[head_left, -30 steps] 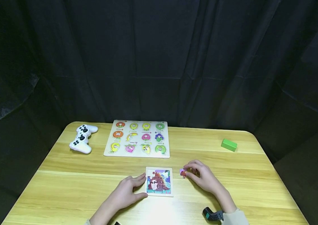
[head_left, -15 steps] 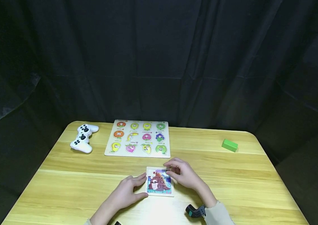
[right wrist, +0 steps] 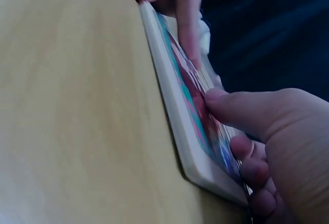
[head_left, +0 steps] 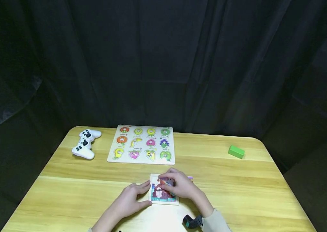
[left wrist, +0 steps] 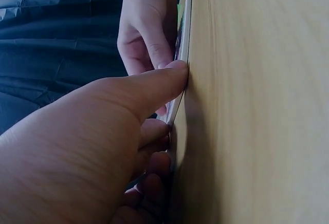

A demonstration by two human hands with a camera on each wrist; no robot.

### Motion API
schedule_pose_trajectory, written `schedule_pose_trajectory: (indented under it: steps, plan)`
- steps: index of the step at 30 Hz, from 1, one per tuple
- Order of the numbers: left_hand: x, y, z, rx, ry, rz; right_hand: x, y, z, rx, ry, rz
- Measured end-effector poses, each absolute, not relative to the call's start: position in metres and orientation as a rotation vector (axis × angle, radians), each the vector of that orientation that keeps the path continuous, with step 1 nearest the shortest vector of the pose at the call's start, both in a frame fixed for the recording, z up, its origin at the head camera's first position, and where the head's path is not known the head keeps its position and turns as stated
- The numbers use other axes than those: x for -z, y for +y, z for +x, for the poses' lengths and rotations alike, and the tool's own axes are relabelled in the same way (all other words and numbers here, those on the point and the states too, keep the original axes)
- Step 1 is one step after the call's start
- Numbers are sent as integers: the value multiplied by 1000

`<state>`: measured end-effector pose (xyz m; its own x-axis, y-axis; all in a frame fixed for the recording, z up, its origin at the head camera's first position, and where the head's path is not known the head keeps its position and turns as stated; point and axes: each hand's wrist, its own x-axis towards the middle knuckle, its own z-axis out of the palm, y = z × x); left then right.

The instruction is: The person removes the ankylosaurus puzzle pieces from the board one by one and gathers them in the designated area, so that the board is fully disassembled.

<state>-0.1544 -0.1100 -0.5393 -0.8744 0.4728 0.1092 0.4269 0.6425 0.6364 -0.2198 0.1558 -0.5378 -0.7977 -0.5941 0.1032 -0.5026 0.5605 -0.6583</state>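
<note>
In the head view my left hand (head_left: 131, 198) lies at the left side of a small framed dinosaur jigsaw puzzle (head_left: 163, 201). Its thumb touches the lower left corner, and the other fingers meet the frame farther up. My right hand (head_left: 179, 184) is over the puzzle's upper part, thumb and index finger pinching at a puzzle piece (head_left: 159, 180) that they largely cover. Seen from the right wrist, the right thumb (right wrist: 216, 99) is close on the picture. Another puzzle piece (head_left: 191, 178), purple and orange, lies partly hidden behind the right hand.
Behind the small puzzle lies a larger fruit peg puzzle (head_left: 141, 145). A white game controller (head_left: 85, 144) sits at the back left of the wooden table (head_left: 267, 193), and a green block (head_left: 236, 151) at the back right. Dark curtains (head_left: 163, 64) surround the table.
My right hand has moved left from the loose piece beside the puzzle to over the puzzle's upper part. The left hand has stayed at the frame's left edge.
</note>
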Motion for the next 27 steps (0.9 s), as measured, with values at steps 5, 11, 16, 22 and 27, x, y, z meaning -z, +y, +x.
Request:
schedule_pose_trajectory:
  steps: [5,11,16,22,27]
  plan:
    - [541,-109,-154,-1041,2791,763,540,153,-218,1045,2679,-977]
    - [540,-109,-153,-1046,2790,754,537,149,-216,1066,2703,-947]
    - [539,-109,-153,-1050,2788,757,536,147,-216,1037,2718,-889]
    - [539,-109,-154,-1045,2787,760,537,145,-215,1013,2715,-869]
    - [539,-109,-154,-1049,2782,748,536,145,-214,1019,2713,-869]
